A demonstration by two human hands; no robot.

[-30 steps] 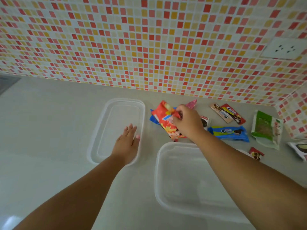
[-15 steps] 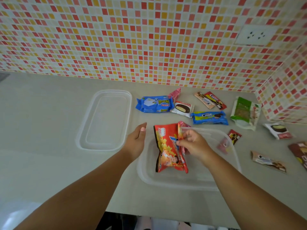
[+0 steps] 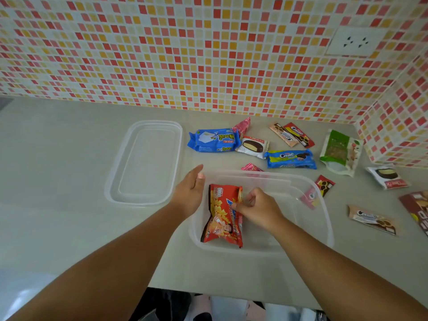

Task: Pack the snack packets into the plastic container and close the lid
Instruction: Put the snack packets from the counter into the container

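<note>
The red snack packet stands inside the plastic container, pinched at its upper edge by the right hand. The left hand, fingers straight, rests against the container's near-left wall. Beyond the left hand lies the lid; beyond the right, more packets lie on the table.

brown packet cut off by right edge

Two bare forearms, no sleeves, watch or rings visible. Left hand: thumbnail possibly pale pink. Right hand: nails hidden.
</note>
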